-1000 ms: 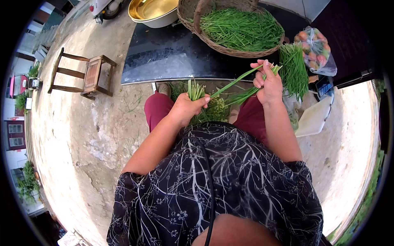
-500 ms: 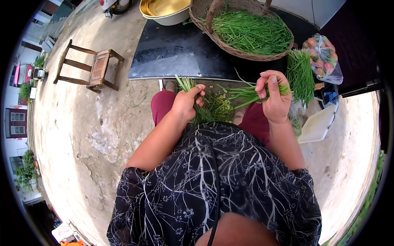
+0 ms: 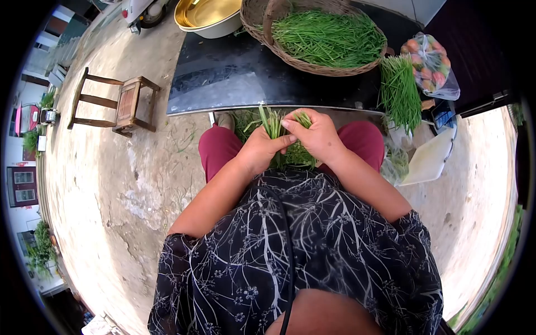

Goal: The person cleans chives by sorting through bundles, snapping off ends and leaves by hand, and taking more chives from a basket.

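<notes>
Here, your left hand (image 3: 261,148) is closed around a bunch of green stalks (image 3: 273,124), held upright above your lap. Your right hand (image 3: 317,135) meets it, fingers pinched on a smaller bunch (image 3: 302,119). Both bunches are near the edge of the black table (image 3: 223,84), below the wicker basket (image 3: 312,68).

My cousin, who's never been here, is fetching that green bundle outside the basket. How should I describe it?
Find the black table, then the wicker basket on it. Between its right end and the plastic bag of reddish produce lies the bundle of long green stems. Unlike the greens heaped inside the basket, it hangs past the table's front edge.
</notes>
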The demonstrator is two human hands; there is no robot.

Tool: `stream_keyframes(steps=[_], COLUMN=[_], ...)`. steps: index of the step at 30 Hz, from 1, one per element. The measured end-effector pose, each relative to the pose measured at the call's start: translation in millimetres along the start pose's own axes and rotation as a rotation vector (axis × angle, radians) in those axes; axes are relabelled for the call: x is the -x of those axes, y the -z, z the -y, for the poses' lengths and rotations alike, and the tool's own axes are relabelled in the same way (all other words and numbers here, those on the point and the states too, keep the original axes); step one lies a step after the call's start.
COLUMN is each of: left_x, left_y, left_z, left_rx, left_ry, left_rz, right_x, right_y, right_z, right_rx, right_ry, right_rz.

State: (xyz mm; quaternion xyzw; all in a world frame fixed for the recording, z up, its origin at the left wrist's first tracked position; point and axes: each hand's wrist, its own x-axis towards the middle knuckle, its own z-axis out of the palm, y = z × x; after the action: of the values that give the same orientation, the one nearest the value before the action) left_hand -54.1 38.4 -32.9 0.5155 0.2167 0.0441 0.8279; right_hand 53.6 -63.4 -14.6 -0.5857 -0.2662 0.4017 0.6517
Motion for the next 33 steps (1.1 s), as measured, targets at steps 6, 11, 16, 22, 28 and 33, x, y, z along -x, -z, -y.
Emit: stream_keyframes(steps=[6, 11, 16, 22, 28, 33], left_x=[1.6, -0.1, 1.2, -0.5, -7.2, -11.2], left_y=[1.0, -2.5, 12.8, 23.3, 35.7, 43.2], left_z=[-3.8, -1.4, -7.9, -6.8, -1.6, -4.4], left_rx=[0.097, -0.018, 0.054, 0.068, -0.003, 0.021], left_ry=[0.015, 0.003, 0.088, 0.043, 0.035, -0.131], left_rz=[-0.057, -0.046, -0.052, -0.117, -0.477, -0.737], right_x=[-2.7, 1.0, -8.1, -13.5, -13.9, -12.2], right_y=[7.1, 6.9, 34.4, 68.4, 83.4, 78.4], right_z=[-8.2, -3.2, 5.1, 5.3, 7.9, 3.1], right_rx=[-0.139, -0.076, -0.338, -0.432, -0.568, -0.261], right_ry=[-0.048, -0.086, -0.097, 0.012, 0.054, -0.084], right_rz=[-0.004, -0.004, -0.255, -0.377, -0.398, -0.243])
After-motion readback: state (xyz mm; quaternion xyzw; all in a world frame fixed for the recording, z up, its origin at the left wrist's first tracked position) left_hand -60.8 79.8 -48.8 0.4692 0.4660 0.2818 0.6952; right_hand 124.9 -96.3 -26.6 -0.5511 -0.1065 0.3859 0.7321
